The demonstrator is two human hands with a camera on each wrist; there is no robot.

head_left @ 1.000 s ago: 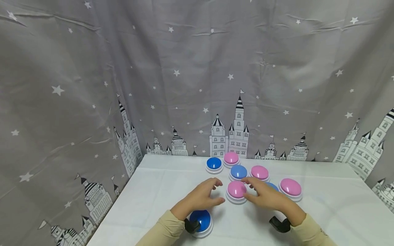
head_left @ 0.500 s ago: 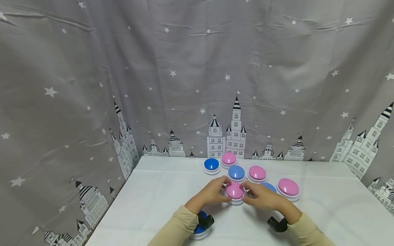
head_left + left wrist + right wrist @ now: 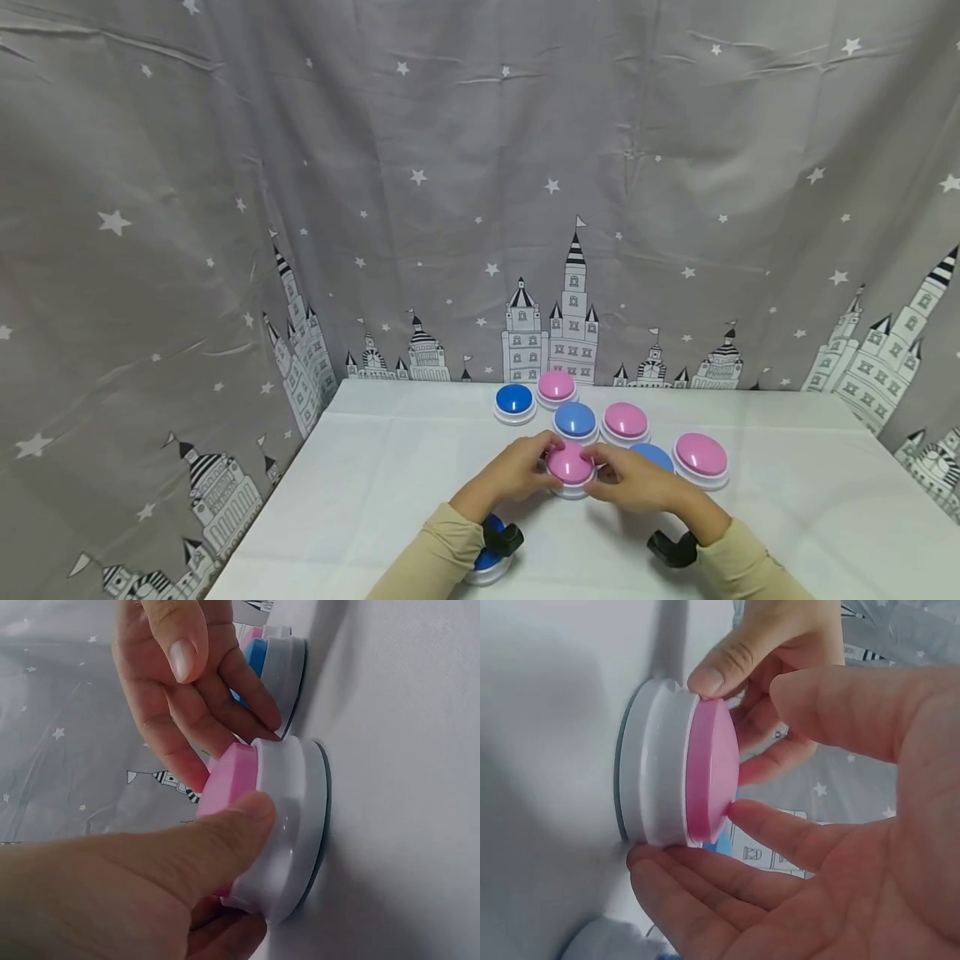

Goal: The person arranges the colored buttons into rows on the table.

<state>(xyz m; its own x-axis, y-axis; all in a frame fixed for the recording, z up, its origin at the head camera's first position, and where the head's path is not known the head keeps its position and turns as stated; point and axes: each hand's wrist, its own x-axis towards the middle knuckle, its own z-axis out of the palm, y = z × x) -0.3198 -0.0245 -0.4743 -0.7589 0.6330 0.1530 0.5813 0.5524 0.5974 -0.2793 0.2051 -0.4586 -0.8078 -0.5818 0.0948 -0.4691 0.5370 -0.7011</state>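
Note:
A pink push button (image 3: 570, 465) with a round white base stands on the white table between both hands. My left hand (image 3: 513, 471) grips it from the left; in the left wrist view its thumb presses the near side of the rim, with fingers curled round the lower side. From the right, my right hand (image 3: 637, 479) touches the button. The right wrist view shows the right fingers (image 3: 697, 892) fairly straight against the base and dome, while the thumb (image 3: 832, 705) stays off it. Just behind is a light blue button (image 3: 574, 419).
Behind and to the right stand more buttons: dark blue (image 3: 514, 399), pink (image 3: 557, 385), pink (image 3: 626, 420), light blue (image 3: 652, 456) partly hidden by the right hand, and pink (image 3: 701, 454). Another dark blue button (image 3: 486, 562) lies under the left wrist. A grey curtain (image 3: 450, 208) hangs behind.
Both hands have closed in on the pink button from either side, the left moving right and slightly forward. The left hand now grips it. The other buttons stay in place.

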